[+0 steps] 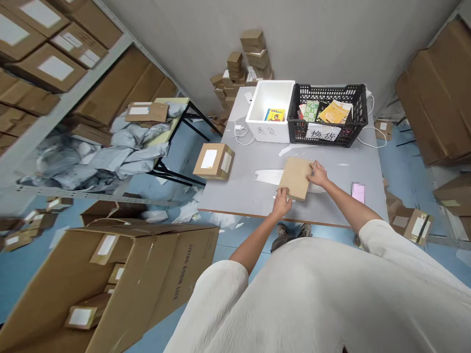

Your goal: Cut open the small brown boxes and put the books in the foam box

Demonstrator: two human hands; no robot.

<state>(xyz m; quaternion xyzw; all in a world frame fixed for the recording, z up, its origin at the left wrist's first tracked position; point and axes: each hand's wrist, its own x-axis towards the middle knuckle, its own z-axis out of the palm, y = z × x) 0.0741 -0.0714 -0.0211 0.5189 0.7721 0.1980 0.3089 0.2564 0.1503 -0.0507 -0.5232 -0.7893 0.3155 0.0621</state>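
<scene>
A flat brown cardboard box rests on the grey table, close to its front edge, slightly turned. My left hand grips the box's near left corner, fingers curled over the edge. On the opposite side, my right hand holds its right edge near the far corner, with the fingertips on top. Whatever lies under the box is mostly hidden; a white patch shows to its left. A pink phone-like item lies to the right of my right forearm.
Behind the box stand a white foam bin and a black crate with booklets. A taped carton is at the table's left edge. A large open carton stands on the floor at left, below shelves of grey parcels.
</scene>
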